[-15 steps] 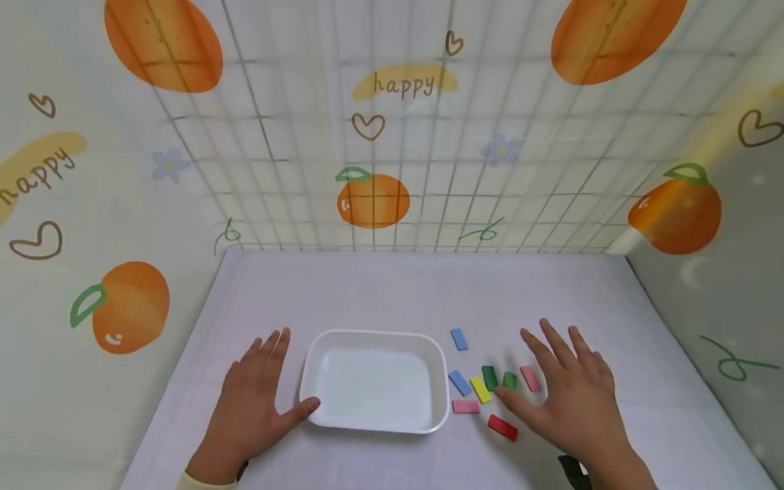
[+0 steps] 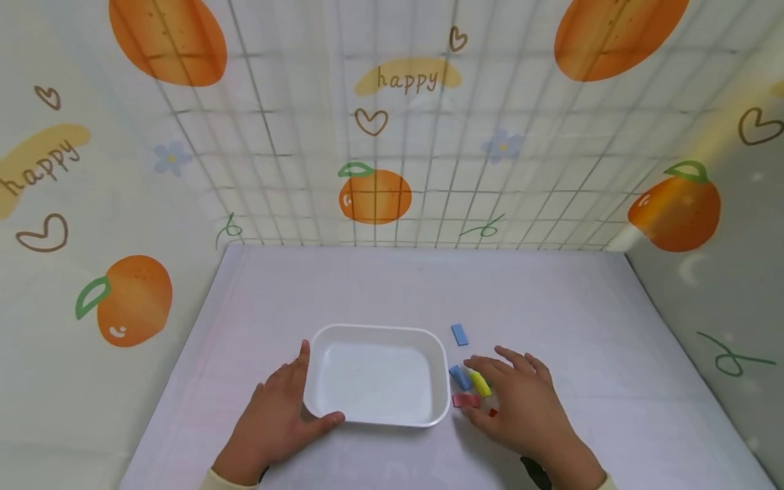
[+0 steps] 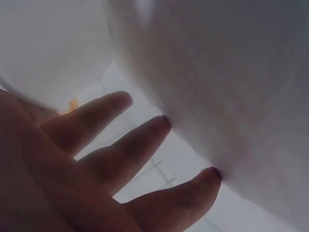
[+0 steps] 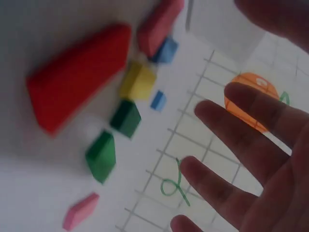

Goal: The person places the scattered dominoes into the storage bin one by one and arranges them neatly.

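Note:
A white rectangular tray (image 2: 376, 381) stands on the table with nothing inside. My left hand (image 2: 275, 412) is at its left end; in the left wrist view, fingertips (image 3: 208, 175) touch the tray's outer wall. Over the small coloured blocks to the right of the tray hovers my right hand (image 2: 527, 408), fingers relaxed and holding nothing. Beside it show a yellow block (image 2: 480, 384), a pink block (image 2: 466, 400) and two blue ones, the nearer blue block (image 2: 460, 378) close to the tray. In the right wrist view lie a red block (image 4: 79, 77), a dark green block (image 4: 125, 119) and a lighter green block (image 4: 102, 157).
The farther blue block (image 2: 459, 334) lies behind the others. Another pink block (image 4: 80, 211) is visible from the right wrist, hidden by the hand in the head view. A pale cloth covers the table (image 2: 367, 282); printed curtains (image 2: 275, 197) and a wire grid enclose it.
My left hand has moved right, up against the tray. The right hand has moved left and lower over the blocks, covering the green ones, one pink and most of the red.

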`<state>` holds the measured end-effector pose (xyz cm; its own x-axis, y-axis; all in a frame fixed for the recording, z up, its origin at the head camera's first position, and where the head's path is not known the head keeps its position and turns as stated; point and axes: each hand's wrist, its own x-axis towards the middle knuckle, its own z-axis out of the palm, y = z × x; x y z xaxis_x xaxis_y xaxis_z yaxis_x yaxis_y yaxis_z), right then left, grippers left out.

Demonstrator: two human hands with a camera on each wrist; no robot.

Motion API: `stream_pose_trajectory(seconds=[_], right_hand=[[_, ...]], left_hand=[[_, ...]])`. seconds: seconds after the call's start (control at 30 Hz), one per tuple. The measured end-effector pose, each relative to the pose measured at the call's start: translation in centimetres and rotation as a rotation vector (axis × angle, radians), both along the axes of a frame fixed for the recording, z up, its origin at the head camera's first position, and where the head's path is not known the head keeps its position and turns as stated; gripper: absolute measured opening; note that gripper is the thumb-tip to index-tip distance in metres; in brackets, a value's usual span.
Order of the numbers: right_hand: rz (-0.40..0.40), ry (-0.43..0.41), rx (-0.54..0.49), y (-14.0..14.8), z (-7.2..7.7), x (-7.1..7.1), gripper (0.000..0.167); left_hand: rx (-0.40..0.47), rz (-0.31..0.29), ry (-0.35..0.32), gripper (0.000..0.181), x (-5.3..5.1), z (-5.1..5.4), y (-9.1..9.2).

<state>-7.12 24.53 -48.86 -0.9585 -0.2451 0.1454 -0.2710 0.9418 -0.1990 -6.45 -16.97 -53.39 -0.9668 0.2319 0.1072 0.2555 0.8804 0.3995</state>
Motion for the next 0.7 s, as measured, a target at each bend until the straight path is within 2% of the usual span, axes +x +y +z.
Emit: stream_pose_trajectory(seconds=[0.13,0.3,0.47,0.6,0.7], right_hand=[[0.026,-0.011,0.016,-0.4,-0.7,0.1,0.065],[0.065,0.009,0.022,-0.5,-0.9,-0.6,0.061],[0.09,-0.027,0.029,-0.6,-0.9,-1.2,0.058],[0.14,0.006,0.017,-0.5,-1.0,-1.6,0.055],[0.165,0.028,0.011,-0.5,-0.9,-2.2,0.059]], left_hand=[[-0.039,0.045,-0.074,0.135,0.2,0.1,0.5],[-0.023,0.067,-0.112,0.135,0.0,0.4,0.8],[-0.004,0.089,-0.123,0.134,0.0,0.2,1.0],[-0.002,0.093,-0.117,0.134,-0.1,0.1,0.8],[-0.001,0.093,-0.111,0.134,-0.2,0.2,0.8]])
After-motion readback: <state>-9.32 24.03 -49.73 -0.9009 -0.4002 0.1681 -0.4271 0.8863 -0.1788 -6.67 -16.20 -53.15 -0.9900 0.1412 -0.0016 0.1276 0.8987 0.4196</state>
